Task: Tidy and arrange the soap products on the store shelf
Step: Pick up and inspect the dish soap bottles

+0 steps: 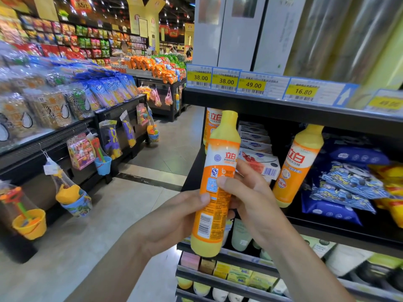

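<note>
I hold an orange and yellow dish soap bottle (216,171) upright in front of the shelf, its back label facing me. My left hand (174,216) grips its lower left side and my right hand (246,192) grips its middle from the right. A second matching bottle (297,164) leans on the black shelf (327,233) to the right. A third one (212,125) stands behind the held bottle, mostly hidden. Boxed soaps (259,158) are stacked between them.
Blue wipe packs (344,182) lie at the shelf's right. Price tags (250,85) line the shelf edge above. Lower shelves (229,277) hold small soap boxes and bottles. To the left, an aisle floor (87,236) runs past snack displays with hanging toy buckets (30,223).
</note>
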The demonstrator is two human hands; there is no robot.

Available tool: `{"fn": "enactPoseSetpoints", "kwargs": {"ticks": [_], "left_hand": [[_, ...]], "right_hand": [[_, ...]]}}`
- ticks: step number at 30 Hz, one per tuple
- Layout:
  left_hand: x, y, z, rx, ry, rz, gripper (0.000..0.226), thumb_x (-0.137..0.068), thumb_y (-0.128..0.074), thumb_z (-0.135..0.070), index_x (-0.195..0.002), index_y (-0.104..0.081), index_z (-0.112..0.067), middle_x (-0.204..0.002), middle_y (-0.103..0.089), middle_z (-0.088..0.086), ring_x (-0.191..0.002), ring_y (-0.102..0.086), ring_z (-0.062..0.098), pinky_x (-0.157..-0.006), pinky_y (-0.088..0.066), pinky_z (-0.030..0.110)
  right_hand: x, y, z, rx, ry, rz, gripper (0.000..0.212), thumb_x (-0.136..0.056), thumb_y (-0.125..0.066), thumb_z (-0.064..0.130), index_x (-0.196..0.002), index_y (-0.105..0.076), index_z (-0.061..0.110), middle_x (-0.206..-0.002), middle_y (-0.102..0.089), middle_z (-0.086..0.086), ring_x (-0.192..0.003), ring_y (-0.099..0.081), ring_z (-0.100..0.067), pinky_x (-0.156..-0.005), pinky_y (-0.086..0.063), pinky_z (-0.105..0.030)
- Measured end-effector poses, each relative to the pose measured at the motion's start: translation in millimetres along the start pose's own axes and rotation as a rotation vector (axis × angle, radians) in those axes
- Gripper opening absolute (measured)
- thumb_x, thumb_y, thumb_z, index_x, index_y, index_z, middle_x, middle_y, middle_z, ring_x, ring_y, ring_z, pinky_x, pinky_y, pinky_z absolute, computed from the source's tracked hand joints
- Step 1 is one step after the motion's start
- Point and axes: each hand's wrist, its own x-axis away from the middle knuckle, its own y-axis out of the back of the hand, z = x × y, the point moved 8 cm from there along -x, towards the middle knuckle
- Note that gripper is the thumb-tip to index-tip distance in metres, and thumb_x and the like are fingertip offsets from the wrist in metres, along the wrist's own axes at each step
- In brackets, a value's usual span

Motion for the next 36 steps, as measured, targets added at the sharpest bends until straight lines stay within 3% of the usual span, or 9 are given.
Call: {"fn": "enactPoseSetpoints", "kwargs": {"ticks": [6,10,13,19,22,27,30,32,36], "left_hand": [[0,5,2,-0.144,-0.018,-0.134,0.046,-0.094,-0.072,-0.048,-0.135,-0.066,-0.028,-0.137,-0.068,0.012,-0.128,-0.065,0.031,-0.110,-0.052,0.050],[2,2,-3,-0.249,-0.043,-0.223,0.040,-0.091,-0.072,-0.043,-0.130,-0.068,-0.033,-0.129,-0.073,0.006,-0.120,-0.070,0.026,-0.104,-0.056,0.046],[5,6,-8,-0.308,-0.067,-0.314,0.047,-0.087,-0.076,-0.043,-0.131,-0.066,-0.029,-0.124,-0.075,0.002,-0.116,-0.072,0.022,-0.102,-0.057,0.046],[7,7,-13,-0.364,-0.116,-0.411,0.055,-0.079,-0.087,-0.043,-0.127,-0.063,-0.034,-0.118,-0.077,-0.010,-0.110,-0.074,0.012,-0.089,-0.061,0.031],[7,7,-13,-0.388,-0.149,-0.451,0.053,-0.076,-0.087,-0.040,-0.123,-0.063,-0.034,-0.114,-0.077,-0.012,-0.106,-0.074,0.009,-0.079,-0.061,0.021],[8,11,-11,-0.424,-0.164,-0.528,0.057,-0.068,-0.089,-0.046,-0.117,-0.061,-0.041,-0.110,-0.076,-0.019,-0.102,-0.074,0.003,-0.078,-0.060,0.024],[8,11,-8,-0.431,-0.155,-0.544,0.059,-0.066,-0.090,-0.060,-0.114,-0.058,-0.047,-0.106,-0.072,-0.033,-0.098,-0.070,-0.009,-0.068,-0.056,0.014],[7,12,-8,-0.422,-0.154,-0.550,0.064,-0.056,-0.084,-0.063,-0.112,-0.056,-0.049,-0.102,-0.069,-0.040,-0.094,-0.067,-0.016,-0.057,-0.052,0.006],[-1,10,-5,-0.389,-0.147,-0.517,0.062,-0.054,-0.086,-0.058,-0.109,-0.058,-0.047,-0.099,-0.070,-0.039,-0.091,-0.067,-0.016,-0.057,-0.049,0.003]], "right_hand": [[3,-1,-3,0.010,-0.011,0.047,0.036,-0.089,-0.068,0.032,-0.125,-0.068,0.036,-0.122,-0.070,-0.016,-0.110,-0.064,-0.044,-0.095,-0.049,-0.065],[6,-5,-2,0.057,-0.003,0.036,0.044,-0.087,-0.073,0.041,-0.130,-0.062,0.043,-0.125,-0.072,0.001,-0.116,-0.069,-0.020,-0.091,-0.060,-0.037],[5,-1,2,0.094,0.036,-0.065,0.070,-0.072,-0.081,0.057,-0.136,-0.054,0.051,-0.126,-0.069,0.016,-0.116,-0.067,-0.007,-0.082,-0.059,-0.020],[6,4,9,0.148,0.110,-0.151,0.071,-0.067,-0.088,0.048,-0.129,-0.053,0.052,-0.113,-0.070,0.020,-0.107,-0.069,-0.002,-0.077,-0.059,-0.020],[5,6,7,0.150,0.109,-0.162,0.068,-0.069,-0.087,0.040,-0.130,-0.056,0.042,-0.116,-0.073,0.016,-0.110,-0.070,-0.006,-0.086,-0.062,-0.033],[9,6,6,0.162,0.113,-0.124,0.064,-0.074,-0.085,0.043,-0.131,-0.056,0.041,-0.121,-0.073,0.013,-0.113,-0.070,-0.008,-0.088,-0.060,-0.032],[28,43,26,0.363,0.277,-0.454,0.053,-0.079,-0.076,0.055,-0.128,-0.057,0.042,-0.123,-0.067,0.018,-0.108,-0.068,-0.005,-0.080,-0.059,-0.024],[49,82,46,0.505,0.377,-0.775,0.045,-0.085,-0.075,0.049,-0.124,-0.054,0.042,-0.125,-0.060,0.015,-0.098,-0.066,-0.007,-0.078,-0.059,-0.035],[50,136,67,0.717,0.286,-1.009,0.075,-0.085,-0.079,0.043,-0.148,-0.040,0.028,-0.136,-0.043,0.003,-0.081,-0.063,-0.005,-0.078,-0.050,-0.032]]}}
